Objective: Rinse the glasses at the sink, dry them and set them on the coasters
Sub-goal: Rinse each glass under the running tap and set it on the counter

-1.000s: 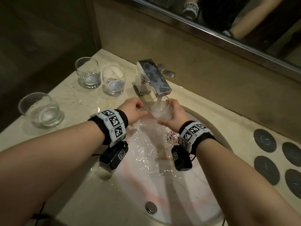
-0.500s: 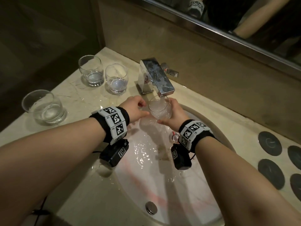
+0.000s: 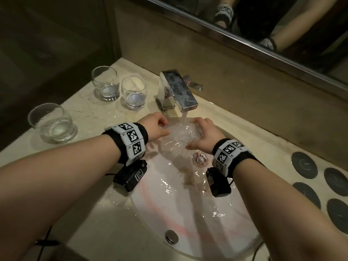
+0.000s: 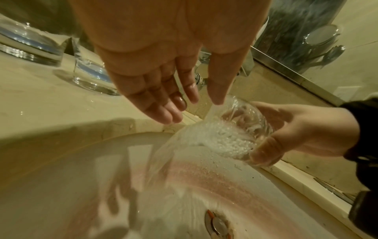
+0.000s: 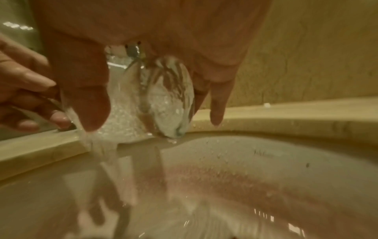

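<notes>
Glass (image 3: 185,133) now lies tipped on its side under the tap stream, mouth toward my left hand (image 3: 156,129); half a second back it stood upright, filling. I read that as the dump stage of the rinse on this one, so drying comes next and nothing has reached the coasters (image 3: 304,164) yet.

My right hand (image 3: 205,136) clamps it: thumb on the near wall, fingers (image 4: 263,107) curled over the far wall, base toward the palm. Left hand holds nothing; from the left wrist view its fingers are relaxed and nearly straight, close together, tips just beside the glass mouth. Whether they touch the rim I cannot tell through the water.

Water sheets off the rim below my left fingertips and fans down into the basin (image 3: 188,213).

Materials:
- Rinsed glass: clear, rounded tumbler, thick base, wet and likely slick.
- Three more tumblers (image 3: 134,92) well beyond my left knuckles on the counter, each with a little water.
- Faucet (image 3: 178,90): square, mirror chrome, spotted.
- Counter: polished pale stone, wet near the tap.
- Coasters: dark flat discs, right of my right wrist.
</notes>
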The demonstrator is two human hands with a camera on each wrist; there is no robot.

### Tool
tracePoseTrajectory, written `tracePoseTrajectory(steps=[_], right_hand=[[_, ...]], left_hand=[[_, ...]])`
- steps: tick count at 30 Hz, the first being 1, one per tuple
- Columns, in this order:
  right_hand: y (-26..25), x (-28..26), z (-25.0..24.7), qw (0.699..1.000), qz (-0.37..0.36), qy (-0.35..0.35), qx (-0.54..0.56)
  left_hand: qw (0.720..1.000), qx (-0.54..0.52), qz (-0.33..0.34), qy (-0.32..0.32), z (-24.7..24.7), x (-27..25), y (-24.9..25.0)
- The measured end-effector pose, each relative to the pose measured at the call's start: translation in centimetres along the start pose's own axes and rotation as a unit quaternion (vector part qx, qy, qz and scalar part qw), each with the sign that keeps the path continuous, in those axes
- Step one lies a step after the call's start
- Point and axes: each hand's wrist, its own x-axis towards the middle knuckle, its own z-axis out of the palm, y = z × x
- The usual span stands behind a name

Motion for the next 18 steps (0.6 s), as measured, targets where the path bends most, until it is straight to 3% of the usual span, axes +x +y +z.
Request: tracePoseTrajectory(steps=[3,6,8,9,11,15,18], right_hand=[[-1.0,-1.1,-1.6,0.984,-0.004,-0.019,-0.176],[-2.4,-2.1,-2.5,0.904,-0.054,-0.028,-0.423],[-3.0,-2.6,-2.9,0.860,-0.065,-0.037,-0.504],[-3.1,-2.6,-3.0,0.853,-0.060,-0.038,-0.517],[-3.1,-2.7,-3.4,0.863,-0.051,-0.034,-0.502],[-2.5,-2.5,-3.4,0.946,-0.016,-0.038,-0.322],[-1.9,-1.9,-2.3,0.980,-0.015,-0.041,-0.192]], left_hand=[[1.000,-0.008,-0.003,-0.005,0.5,-0.4,0.3],[1.000,-0.023,0.001,-0.016,1.1,-0.8,0.4],[0.999,-0.029,0.003,-0.022,1.4,-1.0,0.3],[0.999,-0.035,0.001,-0.024,1.6,-1.1,0.2],[0.998,-0.057,-0.007,-0.029,1.8,-1.4,0.2],[0.991,-0.123,-0.003,-0.049,1.6,-1.8,0.6],[0.971,-0.223,-0.005,-0.086,1.6,-1.9,1.5]])
